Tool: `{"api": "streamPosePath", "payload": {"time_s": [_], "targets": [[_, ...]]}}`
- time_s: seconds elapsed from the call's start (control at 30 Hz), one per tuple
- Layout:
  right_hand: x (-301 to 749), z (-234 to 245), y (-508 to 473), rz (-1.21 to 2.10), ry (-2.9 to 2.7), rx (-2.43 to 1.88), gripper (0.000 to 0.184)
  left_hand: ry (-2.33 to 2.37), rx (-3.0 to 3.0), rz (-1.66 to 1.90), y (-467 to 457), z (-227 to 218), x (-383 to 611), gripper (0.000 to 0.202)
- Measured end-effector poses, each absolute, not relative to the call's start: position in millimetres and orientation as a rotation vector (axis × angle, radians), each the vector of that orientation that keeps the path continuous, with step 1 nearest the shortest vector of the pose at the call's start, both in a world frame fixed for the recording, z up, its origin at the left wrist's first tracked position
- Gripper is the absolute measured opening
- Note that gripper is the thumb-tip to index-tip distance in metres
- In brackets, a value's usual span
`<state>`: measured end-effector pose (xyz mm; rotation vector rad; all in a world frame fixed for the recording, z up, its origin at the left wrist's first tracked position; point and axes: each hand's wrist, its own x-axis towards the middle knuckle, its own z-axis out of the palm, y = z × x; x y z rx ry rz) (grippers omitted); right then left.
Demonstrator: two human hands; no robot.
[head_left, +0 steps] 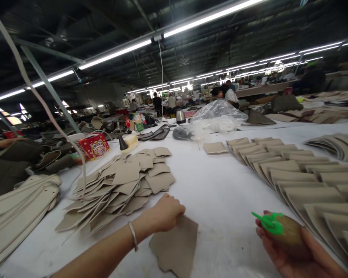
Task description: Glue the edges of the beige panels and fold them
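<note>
My left hand [168, 213], with a pale band at its wrist, pinches the top edge of a beige sheet piece [178, 247], which looks like leather or padded fabric. The piece has a notched lower left edge and hangs at the near middle of the white table [217, 200]. Cupped in my right hand [275, 256] is a rounded brownish squeeze bottle [292, 235] with a bright green thin-tipped top pointing left. Left of my left hand lies a loose pile of beige pieces [127, 181]. Overlapping rows of beige pieces [295, 177] spread beyond my right hand.
One beige piece [215, 148] lies alone farther back. Behind it are clear plastic sheeting [220, 114] and a metal kettle [180, 116]. A red box [94, 146] stands back left, near a hanging cable [50, 114]. Long pale panels [26, 208] lie at far left.
</note>
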<state>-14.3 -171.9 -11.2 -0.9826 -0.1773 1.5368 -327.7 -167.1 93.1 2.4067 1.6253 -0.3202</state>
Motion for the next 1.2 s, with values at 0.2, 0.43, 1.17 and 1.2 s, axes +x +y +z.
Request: {"api": "streamPosePath", "payload": {"time_s": [0.2,0.43,1.17,1.2], "targets": [[-32,16,-179,1.509,-0.184,-0.922,0.022,1.914,2.021,-0.034,-215,45,-305,0.037],[-39,9,-182,1.564,-0.329,-0.923,0.039,1.962,1.854,-0.063,-236,41,-291,0.05],[-39,-7,-185,1.497,-0.612,-1.007,0.057,2.065,1.882,-0.127,-216,45,-287,0.042],[-39,-9,-186,1.475,-0.66,-1.007,0.058,2.066,1.889,-0.145,-214,46,-284,0.042]]}}
